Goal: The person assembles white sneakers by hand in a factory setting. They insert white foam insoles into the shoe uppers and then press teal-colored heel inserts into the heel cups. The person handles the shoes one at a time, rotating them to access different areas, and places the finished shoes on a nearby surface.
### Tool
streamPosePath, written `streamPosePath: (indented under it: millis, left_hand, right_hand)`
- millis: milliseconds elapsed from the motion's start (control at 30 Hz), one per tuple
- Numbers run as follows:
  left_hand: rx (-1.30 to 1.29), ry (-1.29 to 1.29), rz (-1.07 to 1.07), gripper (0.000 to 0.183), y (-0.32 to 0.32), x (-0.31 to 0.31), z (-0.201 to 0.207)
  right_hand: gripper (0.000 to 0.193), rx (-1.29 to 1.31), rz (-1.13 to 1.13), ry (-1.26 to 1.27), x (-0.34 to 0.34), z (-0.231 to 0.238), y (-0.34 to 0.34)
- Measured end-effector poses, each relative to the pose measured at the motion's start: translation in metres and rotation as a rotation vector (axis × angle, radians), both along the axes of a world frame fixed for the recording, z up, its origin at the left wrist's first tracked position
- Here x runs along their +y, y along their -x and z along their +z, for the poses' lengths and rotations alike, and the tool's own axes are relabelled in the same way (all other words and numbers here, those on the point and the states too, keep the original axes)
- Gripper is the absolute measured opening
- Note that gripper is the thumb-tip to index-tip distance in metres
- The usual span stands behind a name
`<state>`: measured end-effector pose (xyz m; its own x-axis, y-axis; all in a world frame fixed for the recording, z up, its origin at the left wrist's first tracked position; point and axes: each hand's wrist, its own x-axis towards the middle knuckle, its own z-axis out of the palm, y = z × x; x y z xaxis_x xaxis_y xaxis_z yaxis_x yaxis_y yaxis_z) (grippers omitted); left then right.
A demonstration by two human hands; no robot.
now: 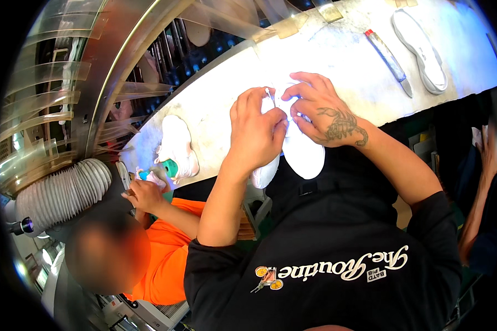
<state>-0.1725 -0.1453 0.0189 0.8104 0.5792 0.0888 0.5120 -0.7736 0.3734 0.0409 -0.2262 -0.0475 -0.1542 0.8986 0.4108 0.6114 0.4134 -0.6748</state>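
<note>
Over the near edge of the bright table, my hands work close together on white shoe pieces. My left hand (257, 129) is closed, its fingers and thumb pinched on a white rounded piece (266, 172) that shows below the palm. By its fingertips a thin strip with a pale tip (269, 92) sticks up; its kind is unclear. My right hand (321, 107), with curled fingers, grips a second white piece shaped like a shoe's toe or sole (303, 156). Glare and my fingers hide where the two pieces meet.
A knife with a red-ended handle (389, 58) and a white shoe sole (422, 52) lie at the table's far right. To the left rests a white shoe upper (175, 140) with green inside. A co-worker in orange (163, 254) works beside me; clear plastic strips (55, 71) hang nearby.
</note>
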Motion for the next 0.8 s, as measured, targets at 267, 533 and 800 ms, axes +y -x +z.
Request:
streamPosePath:
  millis: [267,533,800]
  left_hand:
    - [0.001,0.031,-0.006,0.01,-0.004,0.003,0.002]
    - [-0.252,-0.072,0.013,0.035,0.013,0.0,0.001]
    - [-0.165,-0.109,0.193,0.03,-0.005,0.01,0.0]
  right_hand:
    - [0.008,-0.047,0.026,-0.003,0.004,0.001,0.002]
    - [0.026,0.062,-0.086,0.015,-0.015,0.004,-0.004]
    - [0.016,0.06,-0.116,-0.068,-0.017,-0.002,-0.004]
